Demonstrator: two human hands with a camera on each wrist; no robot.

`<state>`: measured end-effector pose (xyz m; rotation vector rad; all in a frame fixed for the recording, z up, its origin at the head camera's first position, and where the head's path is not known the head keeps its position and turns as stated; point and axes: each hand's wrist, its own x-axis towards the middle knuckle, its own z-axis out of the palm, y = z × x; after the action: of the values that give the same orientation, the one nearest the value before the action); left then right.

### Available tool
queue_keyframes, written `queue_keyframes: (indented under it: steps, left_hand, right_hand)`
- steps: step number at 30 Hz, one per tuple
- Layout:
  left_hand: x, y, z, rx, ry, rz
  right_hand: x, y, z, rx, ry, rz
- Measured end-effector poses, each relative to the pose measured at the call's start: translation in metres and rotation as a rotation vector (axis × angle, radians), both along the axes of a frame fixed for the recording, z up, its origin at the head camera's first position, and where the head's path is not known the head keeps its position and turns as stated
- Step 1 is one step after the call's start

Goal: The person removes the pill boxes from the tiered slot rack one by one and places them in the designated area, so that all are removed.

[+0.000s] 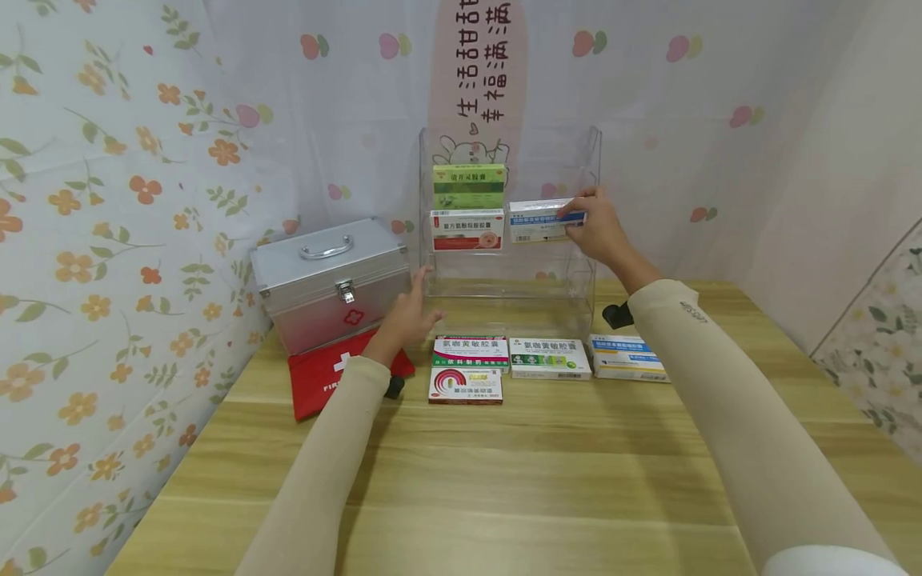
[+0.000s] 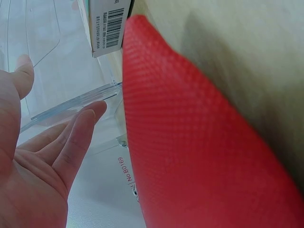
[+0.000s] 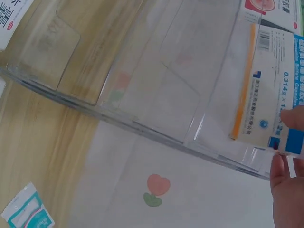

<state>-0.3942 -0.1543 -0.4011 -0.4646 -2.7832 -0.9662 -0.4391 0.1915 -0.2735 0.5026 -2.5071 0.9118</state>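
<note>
A clear acrylic tiered rack (image 1: pixel 595 168) stands at the back of the wooden table (image 1: pixel 504 480). My right hand (image 1: pixel 595 228) pinches a white and blue medicine box (image 1: pixel 539 221) on the rack's middle tier, right side; the box (image 3: pixel 280 90) shows close up in the right wrist view with my fingertips (image 3: pixel 287 166) on its end. A red and white box (image 1: pixel 467 230) sits beside it, and a green box (image 1: pixel 468 186) on the tier above. My left hand (image 1: pixel 410 314) hovers open by the rack's lower left corner, fingers (image 2: pixel 78 135) straight near the rack's edge (image 2: pixel 71 102).
Several medicine boxes lie in front of the rack: a red and green one (image 1: pixel 471 352), a red-arc one (image 1: pixel 465 386), a green and white one (image 1: pixel 550 358), a blue and white one (image 1: pixel 627 357). A metal first-aid case (image 1: pixel 327 280) and red pouch (image 1: pixel 317 384) sit left.
</note>
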Motion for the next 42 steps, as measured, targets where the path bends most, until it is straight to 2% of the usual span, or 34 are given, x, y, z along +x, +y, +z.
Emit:
queue_keyframes:
  steps: [6, 15, 20, 24, 29, 32, 37, 42]
  left_hand:
    - [0.002, 0.002, 0.002, -0.011, -0.006, 0.01]
    - [0.003, 0.005, 0.002, -0.015, -0.001, 0.02]
    - [0.003, 0.007, 0.001, 0.001, -0.024, 0.014]
    - [0.003, 0.008, 0.0, 0.002, -0.032, 0.012]
    - [0.002, 0.007, 0.001, 0.007, -0.014, 0.008]
    - [0.002, 0.005, 0.001, 0.01, -0.023, 0.005]
    - [0.002, 0.002, -0.001, 0.011, -0.018, 0.009]
    - [0.0, 0.0, -0.002, 0.011, -0.002, 0.005]
  right_hand:
    - [-0.002, 0.005, -0.003, -0.052, 0.003, -0.009]
    - [0.003, 0.006, 0.0, -0.059, 0.21, 0.032]
    - [0.006, 0.01, 0.004, -0.077, 0.255, 0.037]
    - [0.009, 0.013, 0.006, -0.074, 0.268, 0.052]
    - [0.019, 0.015, 0.007, -0.12, 0.235, 0.059]
    - [0.026, 0.016, 0.001, -0.16, 0.229, 0.079]
    - [0.037, 0.02, -0.012, -0.201, 0.274, 0.14]
    - [0.05, 0.024, -0.022, -0.201, 0.289, 0.141]
